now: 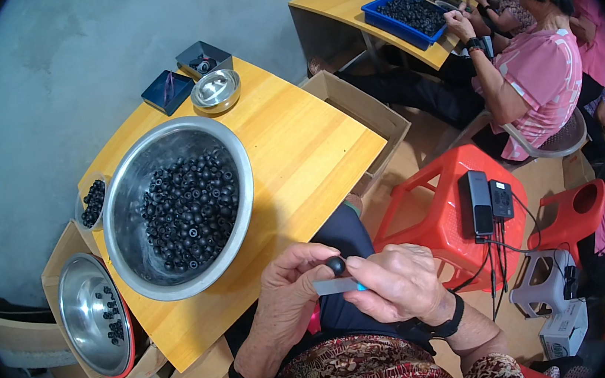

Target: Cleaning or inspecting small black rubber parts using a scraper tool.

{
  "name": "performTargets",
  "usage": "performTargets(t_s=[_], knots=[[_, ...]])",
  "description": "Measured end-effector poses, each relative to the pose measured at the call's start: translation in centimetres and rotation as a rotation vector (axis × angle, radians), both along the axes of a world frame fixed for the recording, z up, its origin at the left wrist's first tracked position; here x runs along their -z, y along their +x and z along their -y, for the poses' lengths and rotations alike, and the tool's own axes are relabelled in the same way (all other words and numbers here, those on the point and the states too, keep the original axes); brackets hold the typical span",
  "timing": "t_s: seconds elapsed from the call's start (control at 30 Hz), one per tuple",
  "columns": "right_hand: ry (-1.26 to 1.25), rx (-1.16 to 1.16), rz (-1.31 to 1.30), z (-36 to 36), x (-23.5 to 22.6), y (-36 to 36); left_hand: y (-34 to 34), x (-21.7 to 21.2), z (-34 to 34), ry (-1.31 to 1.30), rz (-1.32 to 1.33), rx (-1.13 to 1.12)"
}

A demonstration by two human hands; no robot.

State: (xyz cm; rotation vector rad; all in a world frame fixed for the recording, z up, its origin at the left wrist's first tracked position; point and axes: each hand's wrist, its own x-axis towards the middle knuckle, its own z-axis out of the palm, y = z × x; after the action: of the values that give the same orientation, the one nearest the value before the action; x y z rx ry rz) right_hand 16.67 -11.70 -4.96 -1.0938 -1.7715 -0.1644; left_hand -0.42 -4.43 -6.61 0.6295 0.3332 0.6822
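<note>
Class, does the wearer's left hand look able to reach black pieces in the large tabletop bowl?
Probably yes: the black pieces lie uncovered nearby, though the left hand holds a black ball.

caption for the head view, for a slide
Left hand holding a round black piece, right hand a flat blade, near a metal basin of similar pieces.

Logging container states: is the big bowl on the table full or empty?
The bowl is partly filled: black pieces lie inside, bare metal wall rising above them.
</note>
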Motion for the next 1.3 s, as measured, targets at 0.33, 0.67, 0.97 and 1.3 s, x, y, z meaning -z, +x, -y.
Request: performTargets(t_s=[0.33,0.67,0.97,1.3], knots=[[-0.048,0.022,0.103,0.1,-0.1,0.2,0.8,-0.1,0.3,-0.057,-0.115,-0.042],[-0.075,-0.008,0.063,0.3,0.5,0.5,0.7,-0.2,0.1,-0.09,-0.03,-0.033],[-0.064,-0.03,0.028,-0.4,0.2,0.4,0.3,0.8,-0.2,-0.053,0.022,0.033],[-0.09,0.003,0.088,0.0,0.1,0.3,0.7,0.4,0.0,-0.081,-0.047,-0.031]])
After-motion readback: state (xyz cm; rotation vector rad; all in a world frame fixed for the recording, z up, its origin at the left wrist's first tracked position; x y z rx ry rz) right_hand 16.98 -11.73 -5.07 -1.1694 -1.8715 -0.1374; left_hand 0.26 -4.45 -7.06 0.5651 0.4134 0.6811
